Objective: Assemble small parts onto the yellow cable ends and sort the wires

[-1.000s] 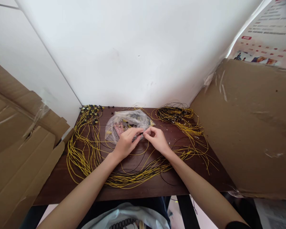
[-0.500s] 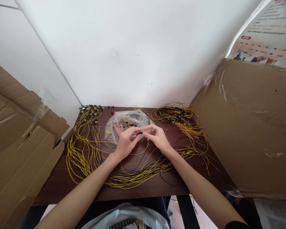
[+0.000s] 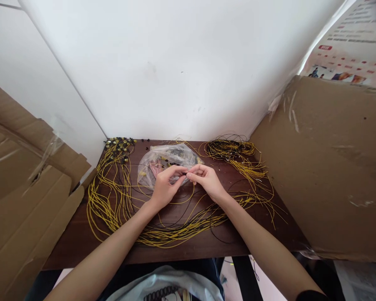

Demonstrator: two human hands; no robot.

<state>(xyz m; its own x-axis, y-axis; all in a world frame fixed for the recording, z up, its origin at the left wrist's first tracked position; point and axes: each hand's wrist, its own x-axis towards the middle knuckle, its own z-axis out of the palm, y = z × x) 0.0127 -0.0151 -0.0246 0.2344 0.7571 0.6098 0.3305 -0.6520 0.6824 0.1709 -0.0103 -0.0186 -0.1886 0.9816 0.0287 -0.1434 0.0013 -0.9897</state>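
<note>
My left hand (image 3: 166,184) and my right hand (image 3: 207,179) meet fingertip to fingertip over the middle of the brown table. Between them is a small black part (image 3: 184,173), mostly hidden by the fingers. The left thumb and fingers pinch it, and the right thumb and forefinger press together at its right end. A yellow wire (image 3: 192,193) hangs below the right fingers. Just behind the hands lies a clear plastic bag (image 3: 147,169) with small yellow and black pieces inside. A long bundle of yellow and black wires (image 3: 178,235) curves under both forearms.
Wires with connector ends (image 3: 120,146) are heaped at the back left. Coiled wires (image 3: 228,148) lie at the back right. Cardboard stands left (image 3: 28,200) and right (image 3: 326,167) of the table (image 3: 175,254). A white wall (image 3: 181,92) rises behind.
Both hands stay together in nearly the same place. The fingers have shifted very slightly around the small black part.
</note>
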